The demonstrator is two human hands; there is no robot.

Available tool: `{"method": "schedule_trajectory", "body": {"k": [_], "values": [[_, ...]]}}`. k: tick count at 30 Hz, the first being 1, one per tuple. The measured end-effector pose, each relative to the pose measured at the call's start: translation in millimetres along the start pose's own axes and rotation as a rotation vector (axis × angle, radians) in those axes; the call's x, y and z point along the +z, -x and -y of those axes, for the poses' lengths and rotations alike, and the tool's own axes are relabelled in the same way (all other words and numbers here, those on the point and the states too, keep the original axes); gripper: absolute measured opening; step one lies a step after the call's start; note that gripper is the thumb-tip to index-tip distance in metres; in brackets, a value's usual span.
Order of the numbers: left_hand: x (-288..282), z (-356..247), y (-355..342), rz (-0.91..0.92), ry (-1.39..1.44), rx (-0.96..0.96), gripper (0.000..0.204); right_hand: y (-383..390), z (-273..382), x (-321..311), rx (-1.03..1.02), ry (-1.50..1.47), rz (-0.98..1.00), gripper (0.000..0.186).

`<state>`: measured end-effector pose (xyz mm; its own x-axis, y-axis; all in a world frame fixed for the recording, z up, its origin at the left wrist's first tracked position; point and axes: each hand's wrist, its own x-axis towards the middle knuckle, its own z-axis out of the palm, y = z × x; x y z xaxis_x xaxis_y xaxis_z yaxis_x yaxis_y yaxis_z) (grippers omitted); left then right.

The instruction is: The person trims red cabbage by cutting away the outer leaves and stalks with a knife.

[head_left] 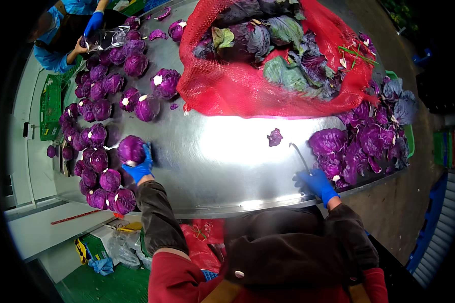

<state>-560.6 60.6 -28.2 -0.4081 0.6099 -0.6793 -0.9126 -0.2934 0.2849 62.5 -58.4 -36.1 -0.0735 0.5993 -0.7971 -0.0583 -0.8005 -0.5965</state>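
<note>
A red mesh sack (247, 86), slack and open-weave, lies at the tabletop's (222, 156) far edge, stuffed with leafy purple and green cabbages. A green crate (50, 103) stands beyond the left edge. At the far left corner another person's blue-gloved hands hold a clear shiny bag (106, 38).

The tabletop is smooth, glaring steel; its middle is bare except for one torn leaf (274, 137), leaving open room between the near edge and the sack. Trimmed round cabbages (98, 136) crowd the left edge; loose crinkled leaves (361, 146) pile at the right edge.

The left hand (140, 166), in a blue glove, has its fingers wrapped around a trimmed cabbage (131, 149) near the left-edge pile. The right hand (316, 183), also gloved, is closed on the handle of a knife (299, 155) at the near edge, blade pointing away, just beside the leaf pile
</note>
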Motion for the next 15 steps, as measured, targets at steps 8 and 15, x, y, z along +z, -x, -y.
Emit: {"method": "schedule_trajectory", "body": {"k": [8, 15], "values": [[101, -36, -49, 0.26, -0.293, 0.266, 0.075, -13, 34, -82, -0.038, 0.091, -0.271, 0.043], [169, 96, 19, 0.769, -0.9, 0.233, 0.054, -53, 75, -211, -0.083, 0.075, -0.643, 0.044]]}}
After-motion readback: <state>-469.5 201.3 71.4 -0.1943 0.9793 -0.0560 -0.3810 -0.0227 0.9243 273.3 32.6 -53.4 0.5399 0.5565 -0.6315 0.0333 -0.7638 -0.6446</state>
